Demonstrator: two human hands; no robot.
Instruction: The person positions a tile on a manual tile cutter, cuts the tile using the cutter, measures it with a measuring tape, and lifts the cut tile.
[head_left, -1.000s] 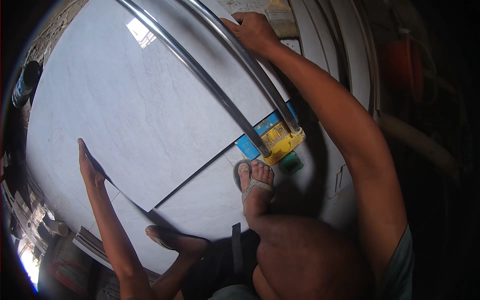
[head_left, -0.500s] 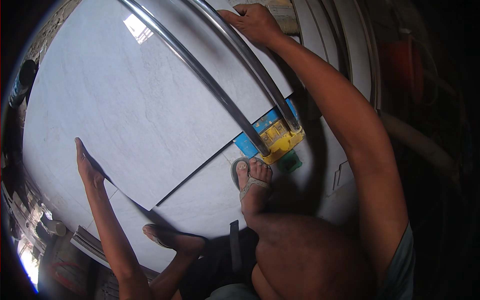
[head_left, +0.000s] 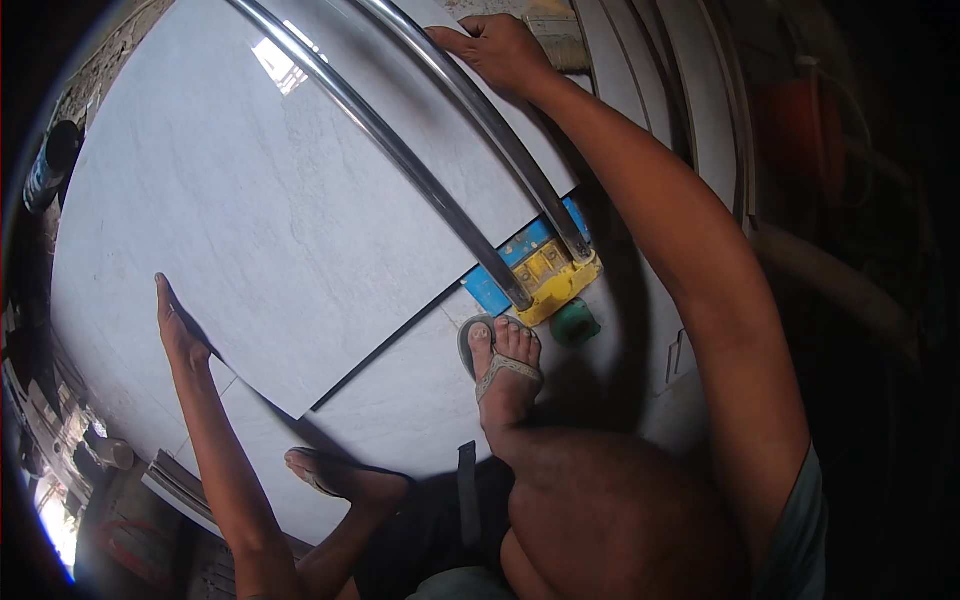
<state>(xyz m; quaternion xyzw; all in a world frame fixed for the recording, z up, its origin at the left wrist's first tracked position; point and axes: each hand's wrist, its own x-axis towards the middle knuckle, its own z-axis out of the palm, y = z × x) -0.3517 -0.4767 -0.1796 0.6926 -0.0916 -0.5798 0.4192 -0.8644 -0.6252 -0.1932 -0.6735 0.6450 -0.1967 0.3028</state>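
Note:
A large pale grey tile [head_left: 250, 220] lies under the two chrome rails of a manual tile cutter [head_left: 548, 285], whose end is yellow and base blue. My left hand [head_left: 182, 335] grips the tile's lower left edge, thumb on top; its other fingers are hidden beneath. At the opposite edge, beyond the rails, my right hand [head_left: 505, 55] holds the tile with its thumb over the upper face. Its remaining fingers are curled and partly out of sight. My sandalled foot [head_left: 507, 360] stands beside the cutter's yellow end.
Pale floor tiles [head_left: 400, 440] lie under the cutter. A green plastic piece [head_left: 575, 322] sits by the yellow end. Several tiles [head_left: 715, 110] stand on edge at right, near a red bucket [head_left: 800, 135]. A dark cylindrical container [head_left: 52, 165] is at far left.
The view has shifted slightly, so the cutter and tile appear a little further left and down. Both hands keep their hold on the tile.

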